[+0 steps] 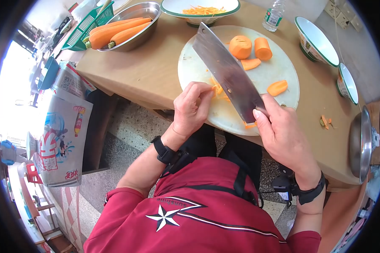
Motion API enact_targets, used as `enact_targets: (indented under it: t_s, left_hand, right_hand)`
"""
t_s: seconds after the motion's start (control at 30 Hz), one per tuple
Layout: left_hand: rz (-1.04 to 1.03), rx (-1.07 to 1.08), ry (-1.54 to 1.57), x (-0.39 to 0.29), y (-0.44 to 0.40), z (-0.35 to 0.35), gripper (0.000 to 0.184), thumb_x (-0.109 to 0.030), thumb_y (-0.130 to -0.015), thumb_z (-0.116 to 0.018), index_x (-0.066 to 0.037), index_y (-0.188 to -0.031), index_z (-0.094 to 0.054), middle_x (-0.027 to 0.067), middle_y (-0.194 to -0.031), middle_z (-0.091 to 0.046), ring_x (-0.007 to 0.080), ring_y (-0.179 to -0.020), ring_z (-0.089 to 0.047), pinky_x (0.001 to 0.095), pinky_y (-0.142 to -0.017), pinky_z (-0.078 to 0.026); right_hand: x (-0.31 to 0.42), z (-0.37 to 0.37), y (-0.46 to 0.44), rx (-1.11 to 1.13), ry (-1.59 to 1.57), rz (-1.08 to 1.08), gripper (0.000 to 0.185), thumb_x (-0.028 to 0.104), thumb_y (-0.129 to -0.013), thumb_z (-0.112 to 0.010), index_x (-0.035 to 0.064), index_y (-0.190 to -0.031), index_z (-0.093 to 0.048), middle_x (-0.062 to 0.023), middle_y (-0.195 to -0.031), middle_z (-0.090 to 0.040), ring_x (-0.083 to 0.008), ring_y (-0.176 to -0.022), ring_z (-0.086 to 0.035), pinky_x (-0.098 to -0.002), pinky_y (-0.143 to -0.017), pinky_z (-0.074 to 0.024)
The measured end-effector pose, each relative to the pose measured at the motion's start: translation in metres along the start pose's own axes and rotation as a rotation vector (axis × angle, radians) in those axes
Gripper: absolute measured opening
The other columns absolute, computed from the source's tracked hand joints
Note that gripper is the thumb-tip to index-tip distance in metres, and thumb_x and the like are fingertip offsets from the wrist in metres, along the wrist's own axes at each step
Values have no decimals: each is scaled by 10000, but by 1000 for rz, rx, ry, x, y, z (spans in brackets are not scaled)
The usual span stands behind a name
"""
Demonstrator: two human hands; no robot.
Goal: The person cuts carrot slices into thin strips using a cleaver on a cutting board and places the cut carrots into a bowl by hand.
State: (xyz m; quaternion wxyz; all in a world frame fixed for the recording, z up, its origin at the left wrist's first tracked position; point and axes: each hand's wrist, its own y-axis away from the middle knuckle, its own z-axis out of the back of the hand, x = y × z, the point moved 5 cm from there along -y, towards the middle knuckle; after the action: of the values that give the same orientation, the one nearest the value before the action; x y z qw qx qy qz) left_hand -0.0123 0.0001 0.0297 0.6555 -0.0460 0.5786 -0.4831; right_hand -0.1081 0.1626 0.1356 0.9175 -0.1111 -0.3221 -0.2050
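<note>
My right hand grips a cleaver near its lower end, the handle mostly hidden in my palm. Its broad blade is tilted up over the round white cutting board. On the left, my left hand is closed, its fingertips pinched at some carrot shreds beside the blade. Beyond the cleaver lie two thick carrot chunks and a flat carrot slice. Another carrot piece sits to the right, close to my right hand. The blade hides part of the board.
A metal bowl of whole carrots and a green basket stand at back left. Behind the board are a bowl of shreds and a plastic bottle. Bowls line the right edge, near carrot scraps.
</note>
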Motion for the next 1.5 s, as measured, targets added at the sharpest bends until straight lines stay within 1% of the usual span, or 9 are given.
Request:
enact_targets:
  t_s: [0.1, 0.17, 0.27, 0.3, 0.37, 1.23, 1.3, 1.43, 1.5]
  left_hand:
    - [-2, -6, 18, 1, -1, -1, 131, 62, -858, -685, 16, -969, -633, 88, -917, -668, 155, -801, -677, 257, -735, -540]
    - [-59, -47, 44, 0, -2, 0, 112, 51, -857, -677, -17, -936, -632, 93, -875, -645, 177, -702, -635, 269, -607, -507]
    - [-45, -37, 48, 0, -2, 0, 113, 49, -857, -679, -16, -936, -633, 93, -874, -646, 175, -701, -634, 270, -607, -507]
    - [-44, -36, 49, -1, -2, 1, 113, 49, -857, -679, -16, -936, -633, 93, -874, -646, 175, -701, -634, 270, -607, -507]
    - [-16, 9, 21, -1, -2, 1, 130, 61, -858, -689, 14, -965, -634, 89, -914, -675, 153, -801, -680, 257, -736, -545]
    - [-24, 2, 3, 2, -1, -1, 112, 62, -858, -687, 15, -948, -639, 90, -914, -677, 150, -805, -680, 256, -732, -544]
    - [-28, 1, 7, 1, -1, -1, 111, 63, -859, -685, 15, -948, -640, 90, -914, -677, 150, -806, -680, 256, -732, -544]
    - [-3, 5, 12, 1, -1, 0, 111, 68, -862, -680, 18, -953, -640, 91, -918, -679, 145, -815, -681, 256, -730, -544]
    - [12, 9, 7, 1, -1, 0, 111, 70, -863, -679, 18, -954, -640, 91, -919, -679, 142, -816, -681, 255, -729, -543]
  right_hand:
    - [1, -3, -1, 22, -15, 10, 143, 76, -936, -533, -48, -997, -496, -272, -658, -584, -472, -664, -607, -544, -592, -447]
    - [2, -4, -1, 23, -11, 15, 149, 75, -935, -534, -51, -1006, -497, -271, -656, -584, -471, -665, -608, -543, -592, -448]
    - [-1, -7, -1, 15, -5, 20, 136, 76, -944, -537, -44, -994, -500, -254, -671, -585, -459, -663, -599, -506, -585, -442]
    - [-2, -7, -1, 6, -4, 24, 122, 79, -954, -539, -35, -974, -503, -237, -687, -586, -447, -659, -590, -471, -578, -434]
    - [-3, -8, -1, 15, 12, 40, 150, 78, -944, -539, -50, -1012, -503, -258, -675, -587, -457, -667, -601, -505, -584, -442]
    - [9, -6, -4, -18, 89, 128, 127, 57, -931, -542, -41, -992, -488, -237, -610, -557, -427, -607, -594, -511, -568, -447]
    - [5, -8, -7, 13, 49, 55, 110, 75, -953, -527, -20, -933, -475, -242, -712, -601, -461, -670, -582, -504, -596, -430]
    - [5, -6, -3, 16, 74, 74, 112, 77, -953, -526, -19, -928, -473, -243, -711, -598, -460, -670, -580, -503, -597, -427]
    - [5, -6, 0, 19, 88, 109, 127, 54, -930, -541, -41, -990, -482, -240, -619, -561, -432, -621, -598, -512, -572, -445]
